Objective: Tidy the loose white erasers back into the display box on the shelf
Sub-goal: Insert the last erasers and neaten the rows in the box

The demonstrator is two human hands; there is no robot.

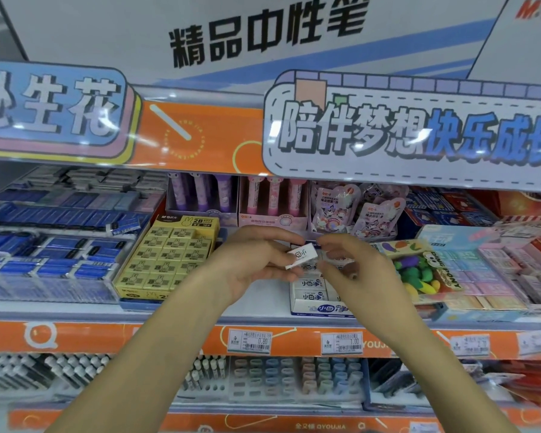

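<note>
A white eraser (301,256) with blue print is held between both hands above the shelf. My left hand (250,260) grips its left end with thumb and fingers. My right hand (353,264) pinches its right end. Just below and behind the hands stands the white display box (317,307) with blue lettering, holding rows of the same white erasers (308,284). My right hand hides part of the box's right side.
A yellow box of 2B erasers (166,260) stands to the left, blue erasers (53,248) further left. A pack of colourful shaped erasers (419,270) and pastel boxes (494,270) crowd the right. Pen boxes (235,198) stand behind. Price tags (250,340) line the orange shelf edge.
</note>
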